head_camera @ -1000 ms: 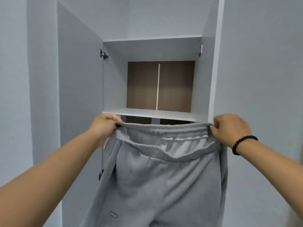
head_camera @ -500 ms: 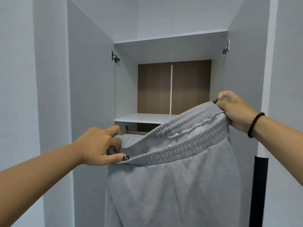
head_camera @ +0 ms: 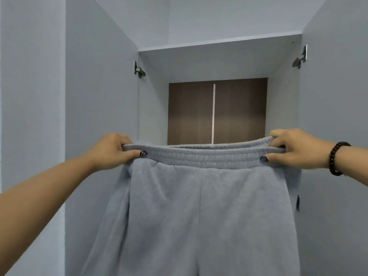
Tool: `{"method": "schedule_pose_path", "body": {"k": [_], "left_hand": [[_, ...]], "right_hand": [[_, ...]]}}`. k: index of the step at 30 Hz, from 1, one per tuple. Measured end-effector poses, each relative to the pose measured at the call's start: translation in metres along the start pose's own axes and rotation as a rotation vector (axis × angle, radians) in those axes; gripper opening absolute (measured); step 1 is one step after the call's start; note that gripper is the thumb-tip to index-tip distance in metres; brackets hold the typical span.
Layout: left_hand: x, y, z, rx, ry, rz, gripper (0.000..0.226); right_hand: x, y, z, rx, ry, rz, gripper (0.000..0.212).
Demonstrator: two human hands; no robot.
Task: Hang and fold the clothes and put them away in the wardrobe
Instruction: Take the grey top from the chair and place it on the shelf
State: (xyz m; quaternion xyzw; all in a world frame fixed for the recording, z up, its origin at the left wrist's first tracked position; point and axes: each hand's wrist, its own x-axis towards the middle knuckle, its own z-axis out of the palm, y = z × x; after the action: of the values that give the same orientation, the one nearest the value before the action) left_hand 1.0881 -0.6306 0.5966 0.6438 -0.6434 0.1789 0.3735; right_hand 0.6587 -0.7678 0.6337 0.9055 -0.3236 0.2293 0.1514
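Both the left hand [head_camera: 111,152] and the right hand [head_camera: 294,149] pinch opposite ends of the grey sweatpants' [head_camera: 199,206] level waistband, legs hanging down, near the open wardrobe [head_camera: 199,62].

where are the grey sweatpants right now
In the head view the grey sweatpants hang centre frame before the open wardrobe, waistband stretched level between the left hand and right hand.
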Motion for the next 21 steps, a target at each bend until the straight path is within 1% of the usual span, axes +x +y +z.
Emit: {"method": "schedule_pose_path", "body": {"k": [2,4,6,8,9,10,11,13,15,17,19,21], "left_hand": [[0.023,-0.012,0.005,-0.118,0.066,-0.091,0.037],[0.045,-0.021,0.013,-0.225,0.081,-0.171,0.046],[0.069,-0.028,0.021,-0.344,0.058,-0.211,0.045],[0.09,-0.034,0.03,-0.436,0.017,-0.252,0.036],[0.099,-0.036,0.034,-0.476,0.0,-0.268,0.034],[0.107,-0.038,0.039,-0.511,-0.012,-0.281,0.033],[0.114,-0.039,0.044,-0.54,-0.018,-0.295,0.033],[0.126,-0.035,0.055,-0.576,-0.027,-0.315,0.029],[0.135,-0.028,0.066,-0.603,-0.057,-0.325,0.026],[0.142,-0.02,0.078,-0.646,-0.077,-0.334,0.024],[0.146,-0.01,0.089,-0.702,-0.037,-0.351,0.021],[0.144,0.003,0.103,-0.794,0.026,-0.393,0.022]], "right_hand": [[0.023,0.008,0.004,0.037,0.066,0.134,0.039],[0.043,0.013,0.006,0.057,0.093,0.285,0.043],[0.059,0.014,0.008,0.111,0.154,0.426,0.048],[0.072,0.017,0.011,0.161,0.232,0.543,0.045],[0.078,0.019,0.011,0.19,0.263,0.581,0.047],[0.083,0.021,0.01,0.218,0.292,0.604,0.047],[0.088,0.023,0.009,0.238,0.324,0.623,0.042],[0.094,0.023,0.007,0.194,0.369,0.659,0.031],[0.1,0.024,0.009,0.092,0.367,0.703,0.028],[0.105,0.025,0.013,0.04,0.344,0.718,0.018],[0.109,0.023,0.018,0.076,0.359,0.721,0.007],[0.112,0.018,0.024,0.215,0.405,0.754,0.011]]}}
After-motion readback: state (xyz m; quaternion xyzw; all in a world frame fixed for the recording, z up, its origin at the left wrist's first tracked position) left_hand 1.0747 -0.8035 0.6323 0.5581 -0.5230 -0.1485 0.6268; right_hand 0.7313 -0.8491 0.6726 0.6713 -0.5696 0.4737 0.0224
